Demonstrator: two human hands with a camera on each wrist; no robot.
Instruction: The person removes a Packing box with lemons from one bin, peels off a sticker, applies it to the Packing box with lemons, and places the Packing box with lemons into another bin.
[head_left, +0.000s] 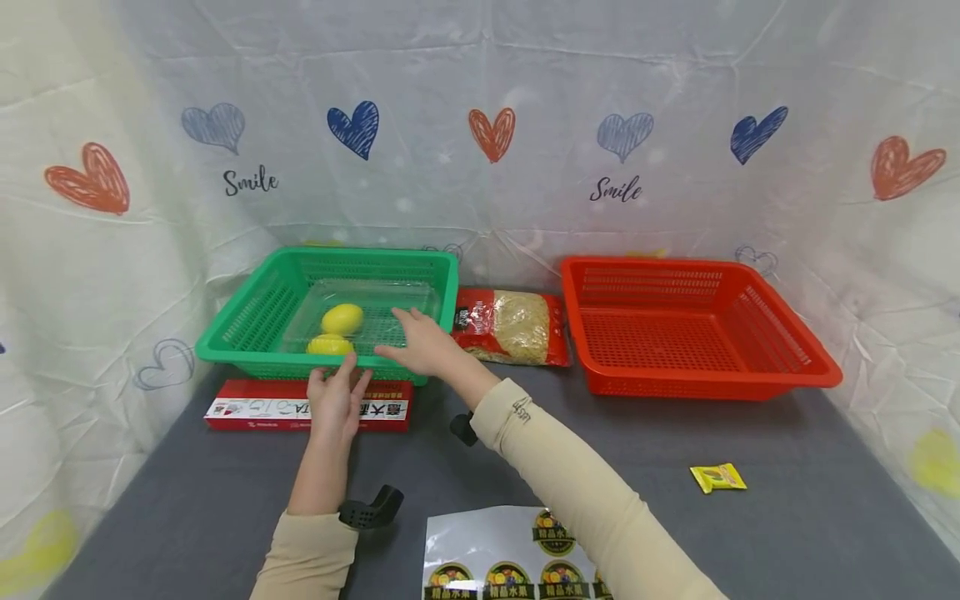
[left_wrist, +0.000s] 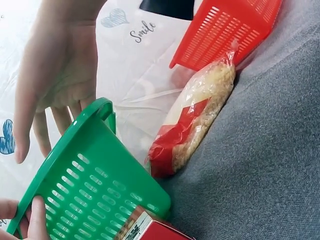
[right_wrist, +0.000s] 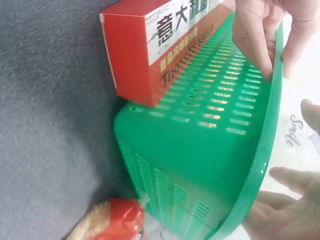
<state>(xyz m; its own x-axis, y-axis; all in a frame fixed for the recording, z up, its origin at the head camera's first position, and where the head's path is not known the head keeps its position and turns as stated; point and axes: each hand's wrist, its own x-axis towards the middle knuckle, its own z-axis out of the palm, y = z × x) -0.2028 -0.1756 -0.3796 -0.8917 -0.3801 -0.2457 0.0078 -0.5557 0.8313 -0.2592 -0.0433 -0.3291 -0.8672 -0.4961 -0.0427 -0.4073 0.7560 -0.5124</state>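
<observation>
A left hand (head_left: 335, 402) pinches a green perforated plastic basket (head_left: 255, 359) by its rim, right hand (head_left: 426, 343) empty, fingers extended; sudden tugging could roll the oval yellow fruits (head_left: 342, 320).

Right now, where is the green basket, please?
In the head view, the green basket stands left of centre, just beyond the red-and-white box and left of the red packet; the left hand pinches its near rim.

left hand (head_left: 335, 404) apparently pinching, right hand (head_left: 422, 342) straight-fingered, arms (head_left: 600, 504) outstretched
</observation>
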